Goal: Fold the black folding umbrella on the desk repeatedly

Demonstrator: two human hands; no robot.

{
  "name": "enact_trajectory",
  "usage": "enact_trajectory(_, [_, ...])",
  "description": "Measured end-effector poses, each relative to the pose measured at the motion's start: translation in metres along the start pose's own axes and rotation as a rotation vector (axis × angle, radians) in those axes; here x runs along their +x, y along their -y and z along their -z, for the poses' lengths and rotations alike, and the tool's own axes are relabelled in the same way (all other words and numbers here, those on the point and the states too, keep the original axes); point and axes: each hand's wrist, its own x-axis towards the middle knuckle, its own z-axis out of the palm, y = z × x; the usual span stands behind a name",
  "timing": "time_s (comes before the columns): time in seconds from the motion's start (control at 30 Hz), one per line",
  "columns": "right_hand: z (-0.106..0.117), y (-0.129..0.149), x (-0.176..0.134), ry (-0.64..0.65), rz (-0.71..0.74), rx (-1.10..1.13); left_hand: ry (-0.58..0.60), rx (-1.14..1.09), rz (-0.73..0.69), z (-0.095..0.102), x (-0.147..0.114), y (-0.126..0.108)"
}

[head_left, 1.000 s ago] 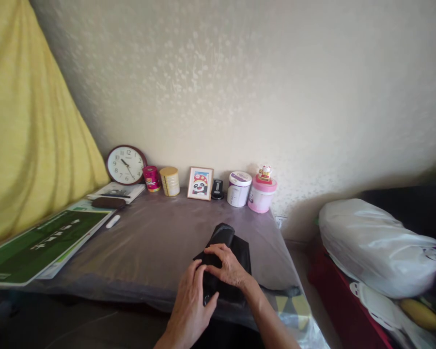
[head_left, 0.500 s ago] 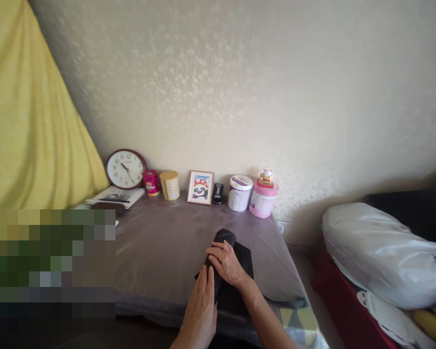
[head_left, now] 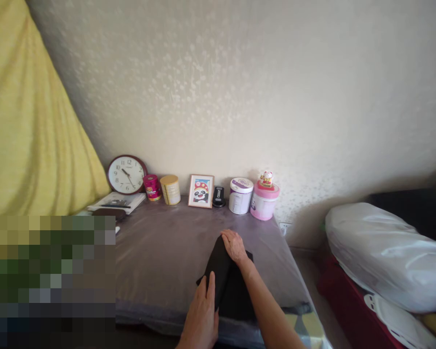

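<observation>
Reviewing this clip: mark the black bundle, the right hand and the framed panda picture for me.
Black bundle (head_left: 218, 264): head view, middle of its upper face.
Right hand (head_left: 235, 247): head view, back of the hand.
Framed panda picture (head_left: 201, 192): head view, middle of the print.

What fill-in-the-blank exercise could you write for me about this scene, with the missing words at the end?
1. The left grip and the right grip both touch the ____ bundle.
2. The cat figurine sits on the ____-lidded tub.
3. The framed picture shows a cartoon ____.
4. The curtain is ____.

Missing words: black; pink; panda; yellow.
</observation>
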Motion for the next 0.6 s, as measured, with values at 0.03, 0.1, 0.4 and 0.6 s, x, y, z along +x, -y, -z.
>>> enact_trajectory(0.03, [0.003, 0.001, -0.001, -0.042, -0.049, -0.019, -0.002, -0.005, -0.002, 0.0, 0.0, 0.0])
enact_trajectory(0.1, [0.01, 0.006, -0.008, -0.124, -0.097, -0.033, -0.002, 0.003, -0.011, 0.001, -0.001, -0.001])
enact_trajectory(0.4, [0.015, 0.022, -0.039, -0.056, 0.069, 0.095, -0.081, 0.073, -0.041, 0.0, -0.003, 0.0])
enact_trajectory(0.6, [0.054, -0.025, -0.066, -0.252, -0.448, 0.068, -0.068, 0.036, -0.046, 0.006, -0.005, -0.002])
